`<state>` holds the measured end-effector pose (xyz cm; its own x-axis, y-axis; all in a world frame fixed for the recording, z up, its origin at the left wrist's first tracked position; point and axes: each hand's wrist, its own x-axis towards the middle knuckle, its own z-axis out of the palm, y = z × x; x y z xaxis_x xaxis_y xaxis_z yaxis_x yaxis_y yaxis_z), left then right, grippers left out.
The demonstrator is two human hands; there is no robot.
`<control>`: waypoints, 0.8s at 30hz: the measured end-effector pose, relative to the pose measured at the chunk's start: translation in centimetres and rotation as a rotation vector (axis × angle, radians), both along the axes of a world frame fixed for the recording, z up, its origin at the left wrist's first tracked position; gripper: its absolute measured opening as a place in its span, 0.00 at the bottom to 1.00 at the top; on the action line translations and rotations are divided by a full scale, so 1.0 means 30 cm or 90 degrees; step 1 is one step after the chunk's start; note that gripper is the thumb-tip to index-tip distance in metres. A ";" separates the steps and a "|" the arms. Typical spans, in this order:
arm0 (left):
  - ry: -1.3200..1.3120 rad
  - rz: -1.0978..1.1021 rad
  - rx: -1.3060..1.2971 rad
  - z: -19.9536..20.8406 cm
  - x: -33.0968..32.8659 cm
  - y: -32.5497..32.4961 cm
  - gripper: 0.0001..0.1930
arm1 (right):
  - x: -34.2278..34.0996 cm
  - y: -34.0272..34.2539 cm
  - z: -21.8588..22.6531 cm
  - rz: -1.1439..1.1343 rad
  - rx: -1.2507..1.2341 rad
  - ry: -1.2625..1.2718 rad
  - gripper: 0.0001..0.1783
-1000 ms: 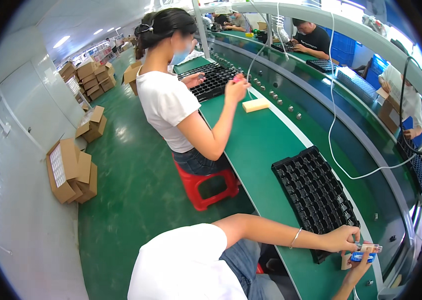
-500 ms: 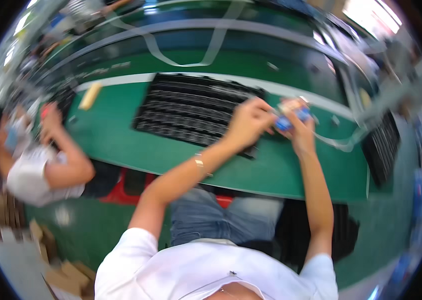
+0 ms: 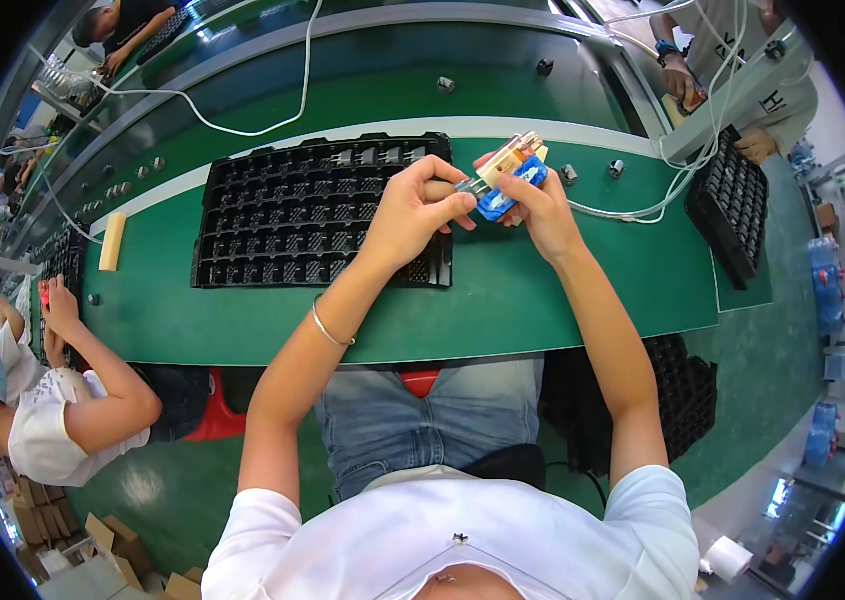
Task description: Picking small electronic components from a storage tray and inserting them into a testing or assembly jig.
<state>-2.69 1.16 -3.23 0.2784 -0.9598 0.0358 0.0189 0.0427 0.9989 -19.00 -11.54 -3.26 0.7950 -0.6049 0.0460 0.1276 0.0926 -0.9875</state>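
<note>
the right hand (image 3: 548,212) is clamping around a blue, clear and cream device (image 3: 515,178), its thumb lying across the near side. the left hand (image 3: 411,212) is pinching the device's left end, thumb and fingers drawing together there; these fingers are hiding whether a smaller piece is sitting between them. the device is hovering above the green surface (image 3: 583,315), just beyond the right edge of a black tray (image 3: 293,215). the tray is lying flat, showing rows of compartments, and several small metal parts (image 3: 391,155) are sitting in its far row, toward the right. two loose metal pieces (image 3: 569,174) are resting on the surface to the right of the device, and a white cable (image 3: 633,216) is looping below them. a pale yellow block (image 3: 113,241) is lying left of the tray. a second black tray (image 3: 733,215) is sitting near the surface's right end. a thin bracelet (image 3: 323,325) is circling the left wrist. at far left, a co-worker (image 3: 63,420) in a white top is holding something small and red.
</note>
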 end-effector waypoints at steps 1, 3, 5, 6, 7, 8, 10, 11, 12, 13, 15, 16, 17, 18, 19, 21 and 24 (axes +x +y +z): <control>-0.001 0.001 0.003 -0.004 0.007 -0.003 0.13 | -0.005 -0.006 0.000 0.001 0.003 -0.001 0.21; 0.006 -0.034 -0.034 -0.007 0.018 -0.014 0.14 | -0.009 -0.018 0.006 0.036 0.000 0.011 0.21; 0.014 -0.033 -0.020 -0.006 0.012 -0.020 0.14 | -0.013 -0.011 0.024 0.028 0.025 0.007 0.20; 0.026 -0.033 -0.007 -0.004 0.006 -0.021 0.14 | -0.016 -0.010 0.029 0.020 0.016 0.004 0.20; 0.026 -0.034 -0.008 -0.002 0.004 -0.022 0.14 | -0.019 -0.012 0.032 0.012 0.006 0.000 0.21; 0.055 -0.026 -0.010 -0.001 0.002 -0.024 0.14 | -0.017 -0.011 0.035 0.011 0.005 0.001 0.21; 0.091 -0.020 -0.015 0.003 -0.003 -0.017 0.14 | -0.012 0.009 0.040 -0.026 0.005 -0.001 0.21; 0.120 -0.021 0.000 0.006 0.001 -0.008 0.14 | -0.010 0.016 0.039 -0.027 0.003 0.003 0.21; 0.151 -0.024 0.018 0.007 0.003 -0.006 0.14 | -0.011 0.015 0.033 -0.027 -0.009 0.006 0.22; 0.157 -0.027 0.018 0.002 0.004 -0.004 0.14 | -0.011 0.017 0.029 -0.026 -0.020 0.009 0.22; 0.106 -0.020 -0.010 -0.004 0.012 0.005 0.14 | -0.008 0.032 0.030 -0.029 -0.040 0.005 0.22; 0.061 0.002 -0.015 -0.004 0.015 0.010 0.14 | -0.004 0.044 0.033 -0.030 -0.059 0.000 0.22; 0.029 -0.005 -0.052 -0.017 0.023 0.010 0.14 | -0.003 0.053 0.030 -0.031 -0.075 -0.005 0.22; 0.058 -0.017 -0.053 -0.021 0.023 0.007 0.14 | -0.005 0.048 0.022 -0.023 -0.074 -0.005 0.22; 0.088 -0.031 -0.052 -0.016 0.019 0.006 0.14 | -0.007 0.039 0.017 -0.027 -0.067 0.002 0.22; 0.109 -0.058 -0.040 -0.013 0.016 -0.005 0.13 | -0.017 0.012 -0.003 0.005 -0.042 -0.010 0.24; 0.139 -0.053 -0.013 -0.036 0.009 -0.035 0.14 | -0.028 -0.034 -0.028 0.031 -0.026 0.010 0.23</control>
